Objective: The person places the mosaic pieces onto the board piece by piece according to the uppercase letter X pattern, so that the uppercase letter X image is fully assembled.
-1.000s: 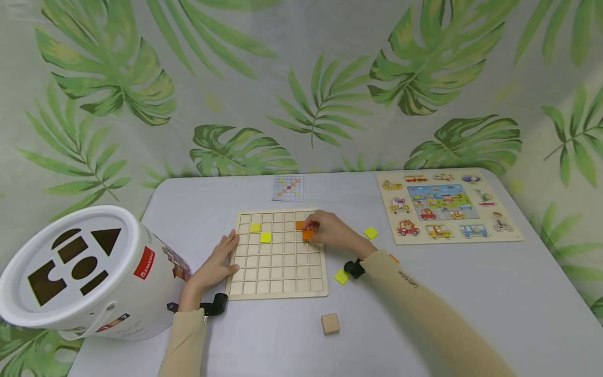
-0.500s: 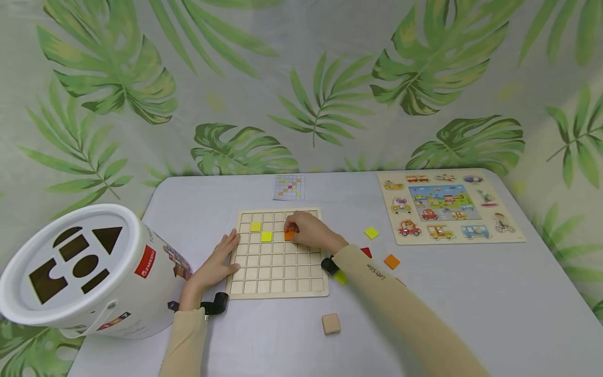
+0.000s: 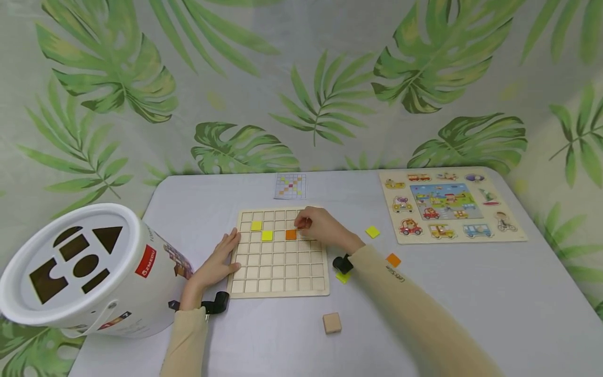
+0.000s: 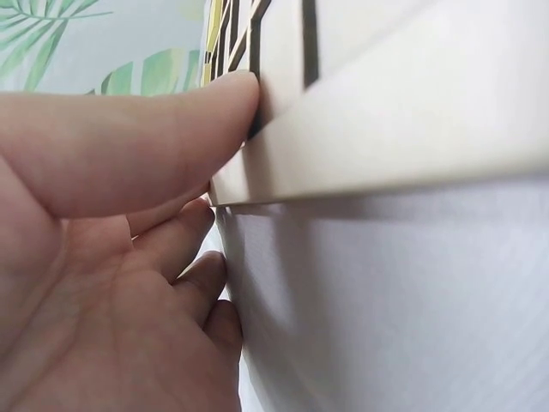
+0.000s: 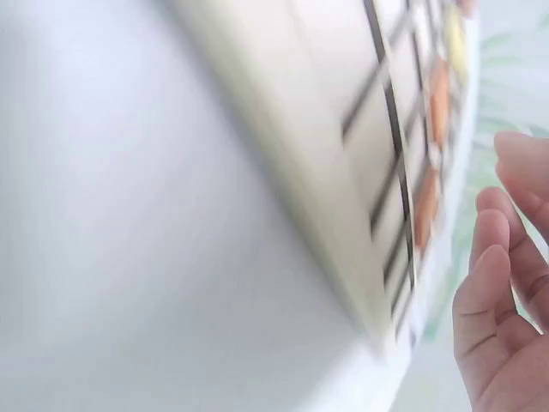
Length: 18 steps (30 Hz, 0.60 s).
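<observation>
The square wooden grid board point(image 3: 278, 272) lies on the white table with its cells facing up. My left hand point(image 3: 214, 267) rests along its left edge with extended fingers; in the left wrist view the thumb point(image 4: 171, 146) lies over the frame. Two yellow tiles point(image 3: 267, 235) sit in cells at the upper left. An orange tile point(image 3: 291, 234) fills a cell right of them. My right hand point(image 3: 325, 226) hovers over the upper right cells, its fingers loosely bent with nothing between them. In the right wrist view a second orange tile point(image 5: 426, 210) shows on the board, hidden by the hand from above.
A small pattern card point(image 3: 290, 186) lies behind the board. Right of it are loose yellow point(image 3: 372, 232) and orange point(image 3: 393, 260) tiles. A wooden block point(image 3: 332, 323) is in front. A white bucket point(image 3: 155, 298) stands left, a picture puzzle point(image 3: 395, 209) back right.
My right hand carried an orange tile left to a cell in the second row, let go of it, and moved back right. The left hand stayed on the board's edge.
</observation>
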Tool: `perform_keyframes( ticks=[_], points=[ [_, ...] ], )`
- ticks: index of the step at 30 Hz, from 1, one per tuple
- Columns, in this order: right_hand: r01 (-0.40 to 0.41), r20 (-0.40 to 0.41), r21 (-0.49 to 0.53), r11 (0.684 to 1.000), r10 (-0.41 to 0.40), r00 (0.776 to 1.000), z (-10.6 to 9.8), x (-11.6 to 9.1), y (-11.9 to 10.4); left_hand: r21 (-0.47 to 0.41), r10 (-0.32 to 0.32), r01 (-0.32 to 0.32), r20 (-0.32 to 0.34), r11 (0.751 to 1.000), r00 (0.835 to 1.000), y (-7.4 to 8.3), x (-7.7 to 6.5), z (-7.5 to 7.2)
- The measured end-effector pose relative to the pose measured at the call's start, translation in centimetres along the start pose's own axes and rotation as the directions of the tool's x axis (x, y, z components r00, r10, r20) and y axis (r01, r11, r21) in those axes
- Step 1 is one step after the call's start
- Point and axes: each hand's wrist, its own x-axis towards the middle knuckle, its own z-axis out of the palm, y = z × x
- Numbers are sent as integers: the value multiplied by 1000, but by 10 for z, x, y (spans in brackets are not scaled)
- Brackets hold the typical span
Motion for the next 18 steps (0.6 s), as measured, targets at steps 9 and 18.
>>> perform_keyframes(
  ticks=[9,18],
  points=[
    [-26,-90,29,999,28,996,-51,-68,37,-1,1,-1,6,1000,1000,2,-1,0],
    [-114,-45,33,993,115,992,-65,-127,72,10,6,-6,4,1000,1000,2,0,1]
  ],
)
